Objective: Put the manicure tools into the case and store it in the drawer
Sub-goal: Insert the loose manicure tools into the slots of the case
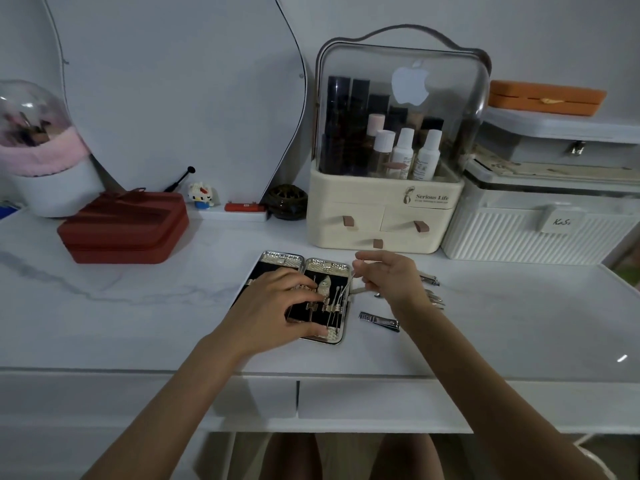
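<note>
Head view: left hand (277, 306) flat, fingers spread on open case (313, 268); right hand (391, 277) at its 3 o'clock pinches thin tool (347, 285). Nail clipper (379, 321) on counter (138, 306).

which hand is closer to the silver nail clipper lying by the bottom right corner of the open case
Right. The right hand hovers just above and behind the silver nail clipper, pinching a thin tool. The left hand rests on the open black-lined case, further left.
</note>
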